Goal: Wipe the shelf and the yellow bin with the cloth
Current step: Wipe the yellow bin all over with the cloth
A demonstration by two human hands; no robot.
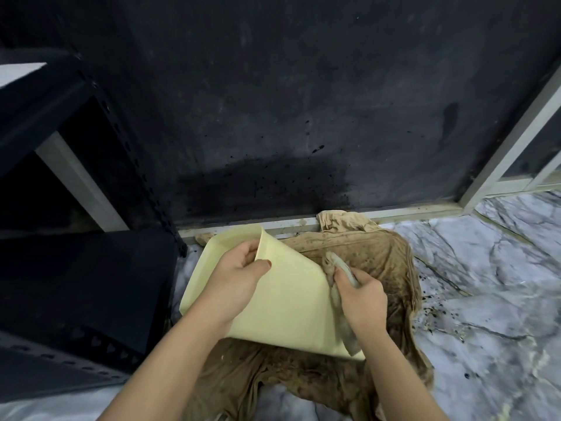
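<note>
The pale yellow bin [282, 305] lies tilted on its side in the middle of the view, its outer wall facing me. My left hand [236, 278] grips its upper rim, thumb on the outside and fingers inside. My right hand [361, 299] is closed on a small grey-beige cloth [340, 314], pressed against the bin's right edge. The dark metal shelf [85, 287] stands at the left, its lower board just beside the bin.
A large stained brown fabric [376, 262] is spread on the marble floor [491, 268] beneath the bin. A dark wall [288, 101] with black splatter rises behind. A light metal frame [513, 147] runs along the wall's base and up the right.
</note>
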